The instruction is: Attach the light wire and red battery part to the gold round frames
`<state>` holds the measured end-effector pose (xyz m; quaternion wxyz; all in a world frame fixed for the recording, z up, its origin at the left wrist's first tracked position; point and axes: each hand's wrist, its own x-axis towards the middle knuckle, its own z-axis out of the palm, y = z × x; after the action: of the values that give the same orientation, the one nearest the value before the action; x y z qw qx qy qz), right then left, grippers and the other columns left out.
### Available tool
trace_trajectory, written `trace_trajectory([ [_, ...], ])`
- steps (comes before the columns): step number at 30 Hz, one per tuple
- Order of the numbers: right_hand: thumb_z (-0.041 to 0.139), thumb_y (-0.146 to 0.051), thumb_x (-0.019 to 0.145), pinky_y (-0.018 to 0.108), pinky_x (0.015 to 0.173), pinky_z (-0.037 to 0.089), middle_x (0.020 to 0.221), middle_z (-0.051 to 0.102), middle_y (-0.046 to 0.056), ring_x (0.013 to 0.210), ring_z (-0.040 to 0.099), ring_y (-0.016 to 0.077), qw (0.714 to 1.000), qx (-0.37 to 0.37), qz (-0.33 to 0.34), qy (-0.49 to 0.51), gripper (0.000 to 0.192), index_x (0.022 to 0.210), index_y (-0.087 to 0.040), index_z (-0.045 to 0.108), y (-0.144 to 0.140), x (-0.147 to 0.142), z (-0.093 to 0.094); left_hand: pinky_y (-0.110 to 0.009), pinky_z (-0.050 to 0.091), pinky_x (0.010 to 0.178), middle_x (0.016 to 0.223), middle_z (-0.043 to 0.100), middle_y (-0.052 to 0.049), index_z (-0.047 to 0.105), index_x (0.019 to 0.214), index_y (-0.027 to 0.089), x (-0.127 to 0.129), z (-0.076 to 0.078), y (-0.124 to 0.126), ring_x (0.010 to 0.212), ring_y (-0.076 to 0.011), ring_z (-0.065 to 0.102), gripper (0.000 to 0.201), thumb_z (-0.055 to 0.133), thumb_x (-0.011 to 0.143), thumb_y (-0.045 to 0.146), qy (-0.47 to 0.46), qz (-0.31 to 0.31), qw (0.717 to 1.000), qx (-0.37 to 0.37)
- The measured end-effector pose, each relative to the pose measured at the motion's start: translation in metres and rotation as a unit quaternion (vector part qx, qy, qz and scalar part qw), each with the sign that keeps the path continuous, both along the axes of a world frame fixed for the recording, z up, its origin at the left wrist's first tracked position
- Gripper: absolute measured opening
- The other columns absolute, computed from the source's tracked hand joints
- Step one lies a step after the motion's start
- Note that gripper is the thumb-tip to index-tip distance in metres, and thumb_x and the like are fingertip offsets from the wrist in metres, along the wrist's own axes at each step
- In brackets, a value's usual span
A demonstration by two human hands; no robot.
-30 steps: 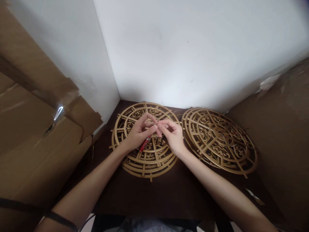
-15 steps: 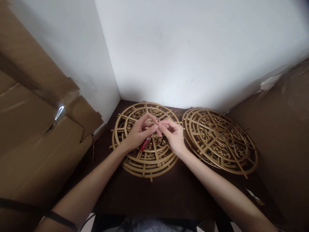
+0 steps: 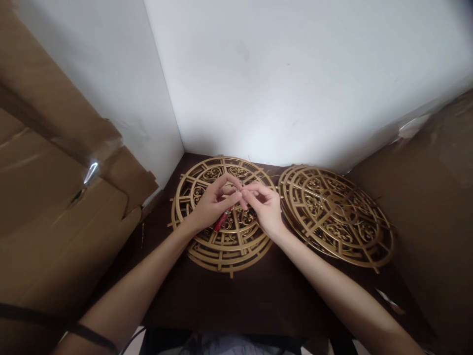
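A red tool [image 3: 222, 220] is gripped in the left hand [image 3: 212, 207]; something too small to tell is pinched by the right hand [image 3: 265, 207]; a gold disc stack [image 3: 207, 246] lies beneath both.

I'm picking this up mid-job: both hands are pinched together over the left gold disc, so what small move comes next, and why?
Probably draw the right hand slowly away from the left hand to pull the thin strand taut. Their fingertips meet above the left gold disc, and a red tool sits under the left hand.
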<state>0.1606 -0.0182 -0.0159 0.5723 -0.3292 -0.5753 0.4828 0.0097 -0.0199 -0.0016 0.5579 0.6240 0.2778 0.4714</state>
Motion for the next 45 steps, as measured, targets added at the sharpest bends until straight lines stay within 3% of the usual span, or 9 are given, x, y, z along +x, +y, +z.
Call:
trace_trajectory([
  [10,0.067,-0.028,0.078,0.025,0.056,0.048,0.058,0.059,-0.004,0.051,0.054,0.0092,1.000,-0.008,0.003,0.006,0.010,0.083,-0.020,0.068,0.000,0.001,-0.002,-0.022,0.044,0.061,0.068,0.068,-0.002,0.047,0.088,0.016,0.000,0.002,0.000,0.063,-0.0110,0.062,0.012,0.058,0.085,0.023,-0.001,0.004,1.000,0.010],
  [14,0.070,-0.025,0.075,0.027,0.069,0.053,0.078,0.069,0.001,0.069,0.064,0.0122,0.999,-0.033,0.009,0.027,0.015,0.088,-0.020,0.067,0.002,0.002,-0.003,-0.026,0.047,0.066,0.066,0.068,-0.001,0.047,0.085,0.017,0.000,0.002,0.000,0.060,-0.0119,0.062,0.015,0.060,0.083,0.024,-0.023,0.024,0.999,0.008],
  [19,0.068,-0.025,0.076,0.032,0.079,0.056,0.088,0.071,0.003,0.080,0.067,0.0154,0.999,-0.028,0.014,0.034,0.015,0.090,-0.019,0.067,0.004,0.003,-0.006,-0.022,0.042,0.055,0.062,0.067,0.001,0.046,0.083,0.017,-0.001,0.002,0.001,0.044,-0.0071,0.052,0.016,0.061,0.082,0.023,-0.039,0.066,0.997,-0.011],
  [28,0.068,-0.027,0.078,0.030,0.076,0.057,0.081,0.071,0.001,0.074,0.068,0.0139,0.999,-0.033,-0.003,0.025,0.010,0.086,-0.020,0.069,0.004,0.002,-0.007,-0.019,0.035,0.048,0.059,0.065,0.001,0.043,0.080,0.019,-0.004,-0.003,0.006,0.046,-0.0094,0.052,0.018,0.061,0.081,0.024,-0.085,0.157,0.983,-0.049],
  [33,0.070,-0.030,0.076,0.024,0.053,0.052,0.064,0.066,-0.001,0.055,0.061,0.0110,0.998,-0.040,0.031,-0.025,0.013,0.082,-0.019,0.067,-0.002,0.002,-0.001,-0.018,0.034,0.045,0.053,0.059,0.003,0.043,0.077,0.019,-0.003,-0.003,0.011,0.044,-0.0085,0.050,0.020,0.062,0.078,0.024,-0.097,0.237,0.964,-0.067],
  [36,0.066,-0.028,0.079,0.023,0.050,0.047,0.063,0.064,-0.001,0.053,0.058,0.0099,0.992,0.023,0.064,-0.106,0.010,0.080,-0.018,0.067,-0.006,0.003,0.002,-0.017,0.035,0.044,0.052,0.058,0.004,0.042,0.075,0.019,-0.003,-0.005,0.012,0.045,-0.0080,0.050,0.022,0.063,0.077,0.024,-0.089,0.274,0.955,-0.066],
  [40,0.064,-0.025,0.081,0.025,0.056,0.045,0.069,0.064,0.001,0.059,0.054,0.0107,0.958,0.155,0.093,-0.224,0.010,0.075,-0.018,0.067,-0.011,0.003,0.005,-0.016,0.035,0.042,0.053,0.058,0.003,0.041,0.076,0.019,-0.003,-0.006,0.014,0.043,-0.0077,0.050,0.024,0.063,0.076,0.027,-0.076,0.302,0.947,-0.076],
  [45,0.059,-0.026,0.085,0.026,0.061,0.047,0.077,0.066,0.003,0.065,0.057,0.0127,0.916,0.228,0.145,-0.297,0.011,0.080,-0.019,0.066,-0.013,0.003,0.004,-0.015,0.038,0.043,0.053,0.058,0.004,0.040,0.076,0.019,-0.002,-0.005,0.013,0.046,-0.0081,0.054,0.025,0.065,0.075,0.026,-0.072,0.334,0.938,-0.065],
])
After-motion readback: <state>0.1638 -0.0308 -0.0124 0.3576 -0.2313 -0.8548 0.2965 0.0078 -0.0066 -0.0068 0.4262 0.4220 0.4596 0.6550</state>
